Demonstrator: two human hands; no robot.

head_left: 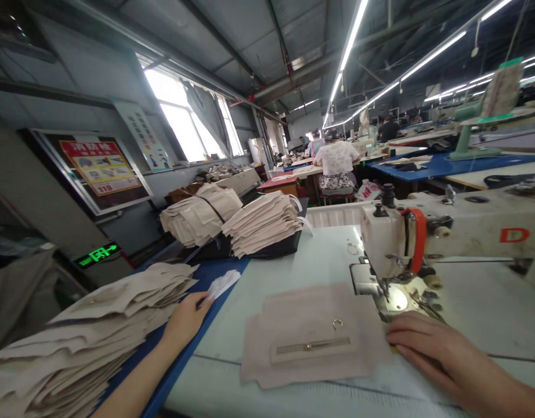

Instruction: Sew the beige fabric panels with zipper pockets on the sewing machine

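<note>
My left hand (pixel 187 319) reaches over the blue surface at the left. Its fingers are closed at the near end of a small bundle of thin white slips (pixel 224 283). On the pale table in front of me lies a beige fabric panel (pixel 293 316) with a zipper (pixel 313 346) and a small curved metal piece on it. My right hand (pixel 433 351) rests by the panel's right edge, below the sewing machine's needle area (pixel 387 287). Its fingers are curled together, with a yellowish bit showing under them; what they hold is mostly hidden.
A tall pile of beige fabric pieces (pixel 76 342) lies at the left. Two more stacks, one a tied bundle (pixel 200 215), sit behind the table. The sewing machine (pixel 459 226) stands at the right with its lamp lit. Another person (pixel 336 159) sits further ahead.
</note>
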